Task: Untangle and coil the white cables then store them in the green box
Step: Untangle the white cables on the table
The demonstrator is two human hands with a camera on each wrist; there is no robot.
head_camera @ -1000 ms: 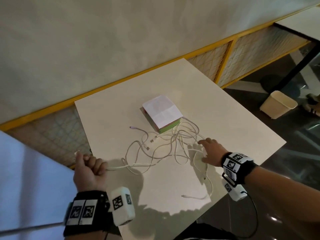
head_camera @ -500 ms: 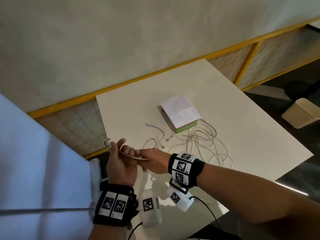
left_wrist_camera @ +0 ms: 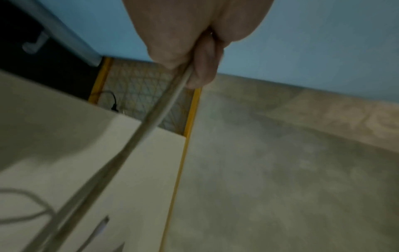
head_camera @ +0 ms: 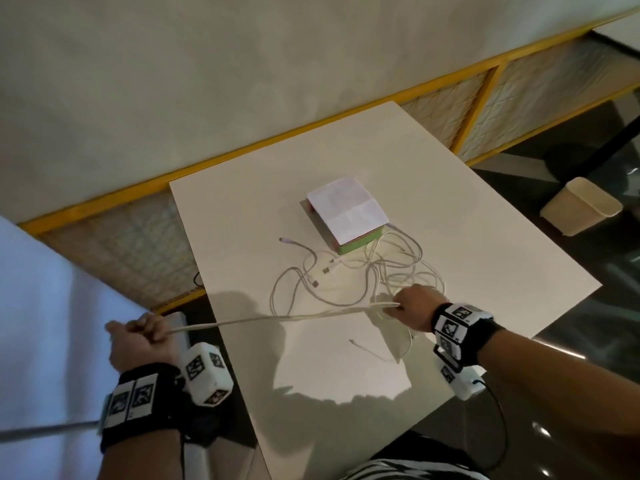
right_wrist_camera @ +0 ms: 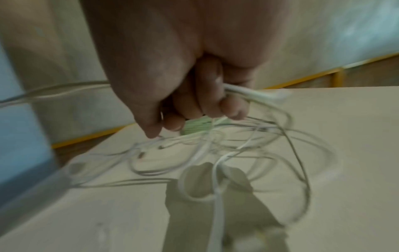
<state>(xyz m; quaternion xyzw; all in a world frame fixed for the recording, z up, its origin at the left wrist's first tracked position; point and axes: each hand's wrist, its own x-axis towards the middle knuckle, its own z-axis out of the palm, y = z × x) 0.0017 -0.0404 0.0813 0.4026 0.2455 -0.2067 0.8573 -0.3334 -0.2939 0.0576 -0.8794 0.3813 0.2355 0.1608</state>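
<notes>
Fingers [head_camera: 152,332] of the left hand [head_camera: 138,344] are clenched around one white cable [head_camera: 277,318], and the fingers [right_wrist_camera: 207,102] of the right hand [head_camera: 414,311] are curled around the same cable at its other side, together with some more strands. Half a second ago both hands were touching each other at the left edge of the surface [head_camera: 346,375]; now they are well apart, and the cable between them is pulled into a nearly straight line above the surface. The left hand stays beyond the left edge, while the right hand has gone back to the tangle.

The rest of the white cables [head_camera: 381,271] lie in loose loops just beyond the right fingers, some of them passing under that hand. Several plugs lie between the loops, to the left of the right fingers. The green box [head_camera: 353,244] stands behind the tangle, farther from the right fingers, with a white folded paper [head_camera: 346,209] covering its top. One loose cable end [head_camera: 367,348] lies on the near side of the right fingers.

I judge that this stretching measures out one length for a coil and pulls the cable free from the heap. The untangling is only beginning: most loops are not yet separated, no coil is finished, and nothing seems stored in the box. If the strands under the right hand catch, the pull may tighten a knot or drag the box.
</notes>
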